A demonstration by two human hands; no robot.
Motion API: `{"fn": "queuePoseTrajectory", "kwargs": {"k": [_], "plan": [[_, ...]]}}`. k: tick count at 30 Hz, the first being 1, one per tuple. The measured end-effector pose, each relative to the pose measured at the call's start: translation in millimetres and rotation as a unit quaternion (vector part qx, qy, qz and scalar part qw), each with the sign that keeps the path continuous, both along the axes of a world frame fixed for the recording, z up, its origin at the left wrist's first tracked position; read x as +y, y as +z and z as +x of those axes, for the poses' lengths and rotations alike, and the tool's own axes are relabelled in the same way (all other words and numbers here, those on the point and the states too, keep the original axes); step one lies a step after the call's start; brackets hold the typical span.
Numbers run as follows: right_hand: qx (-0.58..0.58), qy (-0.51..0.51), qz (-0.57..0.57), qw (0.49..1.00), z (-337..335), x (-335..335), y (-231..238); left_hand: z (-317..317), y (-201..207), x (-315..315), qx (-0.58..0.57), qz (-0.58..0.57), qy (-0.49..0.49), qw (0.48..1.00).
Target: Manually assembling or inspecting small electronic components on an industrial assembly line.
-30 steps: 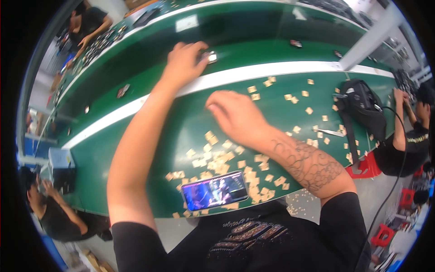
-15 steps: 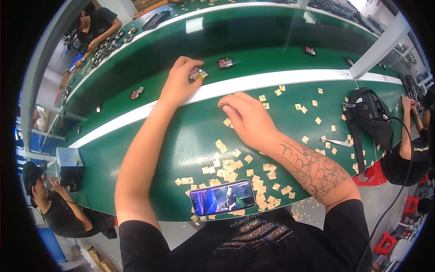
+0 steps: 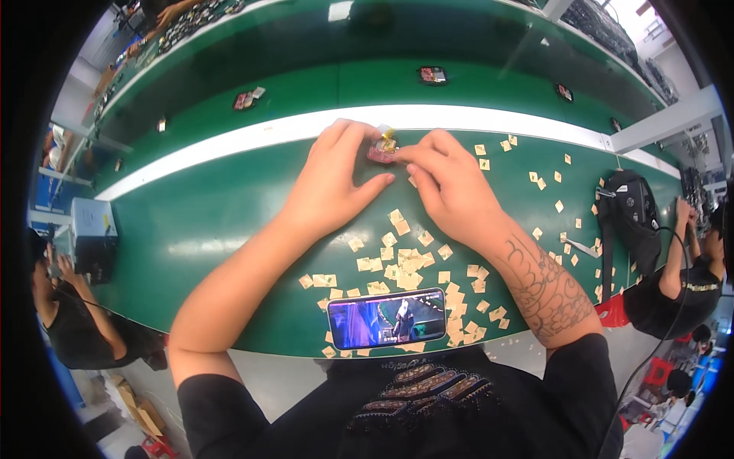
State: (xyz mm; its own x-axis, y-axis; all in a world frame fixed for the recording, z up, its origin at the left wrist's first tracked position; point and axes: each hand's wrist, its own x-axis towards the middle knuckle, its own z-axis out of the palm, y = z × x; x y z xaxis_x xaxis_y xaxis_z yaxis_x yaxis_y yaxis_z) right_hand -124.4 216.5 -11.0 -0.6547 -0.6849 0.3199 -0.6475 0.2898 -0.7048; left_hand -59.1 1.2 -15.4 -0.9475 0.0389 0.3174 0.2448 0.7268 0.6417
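A small electronic module (image 3: 382, 150) with a reddish face and a yellow and silvery part is held just on the near side of the white rail. My left hand (image 3: 336, 174) grips it from the left, its fingers at the module's edge and the thumb stretched out below. My right hand (image 3: 453, 180) meets it from the right with curled fingers. The index fingertip touches the module's lower right edge, and the thumb lies close under that finger. Whether anything small is pinched there I cannot make out. Many small yellowish square pieces (image 3: 409, 262) lie scattered on the green table (image 3: 206, 237) below my hands.
A phone (image 3: 388, 320) showing a video lies at the near edge. Beyond the white rail (image 3: 229, 150), similar modules (image 3: 433, 74) sit spaced along a green belt. At right are tweezers (image 3: 581, 246) and a black bag (image 3: 634, 210). People sit on both sides.
My left hand has brought the module from beyond the rail back toward me. My right hand has moved slightly right and now touches it. The view has shifted, and modules on the belt appear farther right.
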Motion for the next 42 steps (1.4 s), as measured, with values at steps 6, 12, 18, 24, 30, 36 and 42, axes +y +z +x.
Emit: {"fn": "queuePoseTrajectory", "kwargs": {"k": [6, 12, 18, 24, 30, 36, 42], "plan": [[0.059, -0.068, 0.057, 0.994, -6, 8, 11, -12, -1, 9, 0.013, -0.007, -0.024, 1.000], [0.162, -0.020, 0.143, 0.976, 9, 9, 19, 17, 7, 12, -0.022, 0.003, -0.056, 0.998], [0.193, 0.012, 0.127, 0.973, 13, 2, 17, 28, 5, 13, 0.062, -0.039, -0.078, 0.994], [0.176, 0.009, 0.165, 0.970, 17, 3, 25, 31, 3, 16, 0.046, -0.048, -0.071, 0.995], [0.188, 0.004, 0.173, 0.967, 18, 7, 22, 34, 7, 20, 0.086, -0.089, -0.071, 0.990], [-0.041, 0.046, 0.029, 0.998, -1, 12, 5, 37, 2, 14, 0.025, -0.027, -0.052, 0.998], [-0.085, 0.047, 0.022, 0.995, -4, 13, 10, 41, 1, 7, 0.020, -0.013, -0.061, 0.998]]}}
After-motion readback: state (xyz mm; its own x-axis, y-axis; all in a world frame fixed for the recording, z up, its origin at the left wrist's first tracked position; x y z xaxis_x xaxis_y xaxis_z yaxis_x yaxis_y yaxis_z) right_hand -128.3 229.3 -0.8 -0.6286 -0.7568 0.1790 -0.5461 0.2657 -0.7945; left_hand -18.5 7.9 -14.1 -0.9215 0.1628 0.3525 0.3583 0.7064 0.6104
